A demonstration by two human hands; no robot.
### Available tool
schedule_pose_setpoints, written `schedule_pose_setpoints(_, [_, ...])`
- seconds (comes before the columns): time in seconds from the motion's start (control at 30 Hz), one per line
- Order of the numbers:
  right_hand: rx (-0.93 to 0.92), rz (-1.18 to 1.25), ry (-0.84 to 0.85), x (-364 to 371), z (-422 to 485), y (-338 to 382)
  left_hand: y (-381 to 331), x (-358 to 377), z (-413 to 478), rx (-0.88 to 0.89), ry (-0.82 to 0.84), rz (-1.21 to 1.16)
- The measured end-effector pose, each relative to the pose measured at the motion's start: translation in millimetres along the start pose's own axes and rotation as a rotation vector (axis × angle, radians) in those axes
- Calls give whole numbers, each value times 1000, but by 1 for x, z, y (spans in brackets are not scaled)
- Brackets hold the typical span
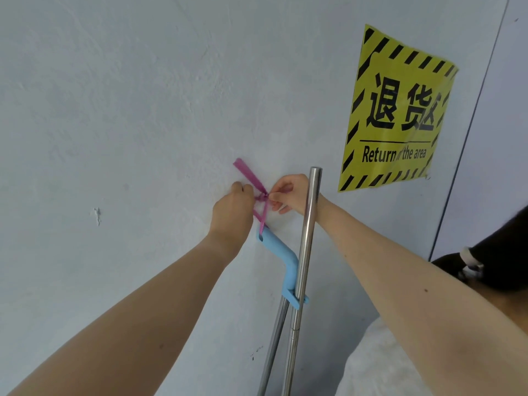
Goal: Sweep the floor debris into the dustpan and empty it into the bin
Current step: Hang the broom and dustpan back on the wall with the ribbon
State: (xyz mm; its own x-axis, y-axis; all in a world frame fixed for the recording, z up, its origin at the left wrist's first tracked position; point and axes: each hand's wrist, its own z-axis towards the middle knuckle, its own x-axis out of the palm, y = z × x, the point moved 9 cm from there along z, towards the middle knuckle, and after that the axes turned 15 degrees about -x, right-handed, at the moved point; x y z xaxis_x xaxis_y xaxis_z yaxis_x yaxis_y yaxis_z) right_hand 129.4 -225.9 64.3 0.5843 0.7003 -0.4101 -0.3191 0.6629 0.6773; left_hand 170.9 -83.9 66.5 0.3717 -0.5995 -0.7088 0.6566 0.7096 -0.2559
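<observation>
The left hand [233, 207] and the right hand [288, 194] each pinch the pink strap [248, 174] with curled fingers. They work on the big wall [114, 110], down and left of the yellow sign [397, 110]. Two shiny poles [310, 224] stand below the sign. A blue handle [281, 255], likely the dustpan's, hangs from the strap there. No scoop, bin or floor shows, so I cannot tell if any sweeping is done.

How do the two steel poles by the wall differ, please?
The longer pole rises bare past the right hand; the shorter pole ends in a blue handle tied with pink ribbon. The longer stands nearly upright; the shorter slants more. Both are shiny steel, joined at the handle's clip.
</observation>
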Motion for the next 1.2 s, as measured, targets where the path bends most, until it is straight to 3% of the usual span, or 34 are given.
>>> schedule_pose_setpoints(0.07, [29,34,17,6,-3,-2,0,1,0,-4,0,11])
schedule_pose_setpoints(0.2, [1,261,-207,-8,0,-1,0,2,0,14,-18,39])
schedule_pose_setpoints(0.27, [-17,307,-243,-10,6,3,-1,1,0,24,-22,51])
schedule_pose_setpoints(0.4, [-43,252,-267,-9,7,4,0,2,-1,34,-33,57])
schedule_pose_setpoints(0.53, [-69,41,-213,-16,5,1,-5,-3,-5,90,-47,60])
schedule_pose_setpoints(0.7, [-29,62,-214,-12,-2,-11,-13,1,-13,208,-24,60])
schedule_pose_setpoints(1.03, [-56,298,-300,-11,-1,-2,-6,-6,2,30,-36,-135])
schedule_pose_setpoints(1.2, [-37,321,-267,-2,4,-3,-6,-4,0,-10,-83,-65])
